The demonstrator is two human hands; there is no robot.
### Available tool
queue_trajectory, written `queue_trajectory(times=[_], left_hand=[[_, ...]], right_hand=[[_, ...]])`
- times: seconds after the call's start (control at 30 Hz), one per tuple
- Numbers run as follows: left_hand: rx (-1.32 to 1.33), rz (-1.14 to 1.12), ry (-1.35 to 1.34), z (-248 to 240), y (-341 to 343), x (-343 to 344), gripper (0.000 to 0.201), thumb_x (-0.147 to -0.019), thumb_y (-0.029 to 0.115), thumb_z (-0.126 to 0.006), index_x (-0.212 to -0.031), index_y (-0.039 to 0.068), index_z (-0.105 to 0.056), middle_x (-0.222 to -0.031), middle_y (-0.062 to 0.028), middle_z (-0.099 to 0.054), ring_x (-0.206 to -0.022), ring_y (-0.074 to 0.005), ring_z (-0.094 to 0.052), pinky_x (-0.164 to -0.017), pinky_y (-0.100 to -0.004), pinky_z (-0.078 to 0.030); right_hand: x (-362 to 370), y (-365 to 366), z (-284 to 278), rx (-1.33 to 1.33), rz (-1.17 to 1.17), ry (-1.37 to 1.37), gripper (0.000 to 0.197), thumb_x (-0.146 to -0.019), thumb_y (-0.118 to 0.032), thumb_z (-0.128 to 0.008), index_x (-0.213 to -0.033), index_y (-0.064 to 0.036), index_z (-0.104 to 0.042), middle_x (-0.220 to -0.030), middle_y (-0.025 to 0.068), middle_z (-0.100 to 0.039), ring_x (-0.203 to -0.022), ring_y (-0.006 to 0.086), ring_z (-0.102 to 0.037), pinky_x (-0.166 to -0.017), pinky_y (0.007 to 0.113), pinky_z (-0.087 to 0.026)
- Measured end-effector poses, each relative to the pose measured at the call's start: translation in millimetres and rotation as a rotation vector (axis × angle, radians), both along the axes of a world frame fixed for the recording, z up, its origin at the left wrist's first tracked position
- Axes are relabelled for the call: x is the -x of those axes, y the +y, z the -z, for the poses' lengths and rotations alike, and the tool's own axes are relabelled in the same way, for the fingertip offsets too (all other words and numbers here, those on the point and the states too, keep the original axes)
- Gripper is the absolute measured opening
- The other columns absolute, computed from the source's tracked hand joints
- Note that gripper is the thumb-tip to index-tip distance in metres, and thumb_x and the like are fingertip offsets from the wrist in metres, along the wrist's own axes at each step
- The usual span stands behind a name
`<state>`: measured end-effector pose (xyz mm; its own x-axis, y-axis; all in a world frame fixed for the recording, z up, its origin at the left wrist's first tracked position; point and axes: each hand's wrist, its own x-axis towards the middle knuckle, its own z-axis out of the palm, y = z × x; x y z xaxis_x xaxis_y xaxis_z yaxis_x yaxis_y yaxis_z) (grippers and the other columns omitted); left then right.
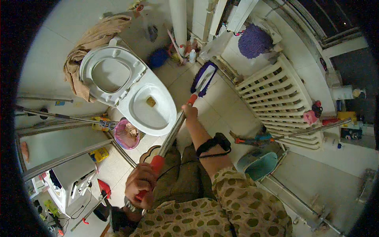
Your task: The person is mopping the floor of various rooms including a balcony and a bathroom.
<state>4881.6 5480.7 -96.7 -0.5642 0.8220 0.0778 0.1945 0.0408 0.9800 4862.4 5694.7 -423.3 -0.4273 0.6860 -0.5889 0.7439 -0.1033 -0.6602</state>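
Note:
A flat mop runs slantwise in front of me, its metal handle (172,136) reaching from near my waist out to the floor. My left hand (141,183) is wrapped round the red grip at the handle's near end. Farther along, my right hand (189,112) closes round the pole just below a red collar. Beyond it the purple-fringed mop head (203,79) rests on the tiles, between the toilet and the radiator side. To the left of the handle stands a white toilet (167,112) with its lid and seat raised; a yellowish-brown block lies in the bowl.
A pink-lined waste bin (133,142) stands beside the toilet. Brown cloth (77,65) drapes behind the lid. On the right are a white slatted radiator (272,93), a teal bucket (265,164) and a purple shaggy pad (254,40). Bottles (192,56) and a blue basin (158,57) crowd the far corner.

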Motion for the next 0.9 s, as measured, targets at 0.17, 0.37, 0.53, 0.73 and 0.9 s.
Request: queue_trajectory(times=[0.17, 0.37, 0.53, 0.73, 0.9], left_hand=[[-0.242, -0.034, 0.327, -11.6, 41.9, -5.1, 0.009, -0.058, 0.001, -0.042, -0.064, 0.007, -0.042, -0.058, -0.0052, -0.051, -0.058, -0.022, -0.054, -0.067, -0.0395, -0.041], [-0.244, 0.009, 0.198, -34.1, 49.8, -11.7, 0.012, -0.054, -0.001, -0.04, -0.062, 0.007, -0.042, -0.053, -0.0021, -0.051, -0.054, -0.0206, -0.055, -0.069, -0.0393, -0.041], [-0.264, 0.007, 0.06, -37.6, 39.1, -12.4, 0.007, -0.059, 0.0, -0.039, -0.059, 0.007, -0.043, -0.052, -0.0035, -0.052, -0.053, -0.021, -0.055, -0.064, -0.037, -0.041], [-0.025, -0.31, -0.011, -42.4, -16.2, -13.9, 0.023, -0.077, 0.024, -0.048, -0.059, 0.009, -0.045, -0.044, -0.0015, -0.047, -0.041, -0.0186, -0.049, -0.057, -0.0354, -0.039], [-0.03, -0.258, 0.165, -70.8, -32.8, -13.4, 0.031, -0.077, 0.033, -0.048, -0.055, 0.012, -0.04, -0.043, 0.0012, -0.044, -0.043, -0.0154, -0.05, -0.055, -0.0303, -0.036]], right_hand=[[-15.8, 15.9, -4.4, 0.582, 0.726, 0.451, 0.024, -0.059, -0.024, -0.063, -0.064, -0.0041, -0.052, -0.063, 0.0071, -0.051, -0.053, 0.02, -0.049, -0.049, 0.03, -0.041], [-73.4, 10.2, -38.4, 0.71, 0.97, 0.543, 0.013, -0.065, -0.008, -0.053, -0.066, -0.0089, -0.041, -0.057, 0.0034, -0.038, -0.048, 0.0172, -0.041, -0.045, 0.031, -0.036], [-119.3, -17.3, -69.5, 0.841, 1.081, 0.517, 0.014, -0.067, -0.01, -0.051, -0.064, -0.0112, -0.037, -0.056, 0.0016, -0.036, -0.048, 0.0154, -0.039, -0.046, 0.03, -0.035], [-105.2, -63.3, -77.8, 0.802, 1.073, 0.639, 0.014, -0.069, -0.012, -0.051, -0.067, -0.0115, -0.037, -0.057, 0.0011, -0.036, -0.051, 0.0139, -0.04, -0.049, 0.03, -0.037], [-65.1, -64.7, -124.4, 0.745, 0.901, 0.378, 0.017, -0.067, -0.016, -0.054, -0.077, -0.0044, -0.047, -0.064, 0.0025, -0.044, -0.057, 0.0149, -0.045, -0.054, 0.029, -0.036]])
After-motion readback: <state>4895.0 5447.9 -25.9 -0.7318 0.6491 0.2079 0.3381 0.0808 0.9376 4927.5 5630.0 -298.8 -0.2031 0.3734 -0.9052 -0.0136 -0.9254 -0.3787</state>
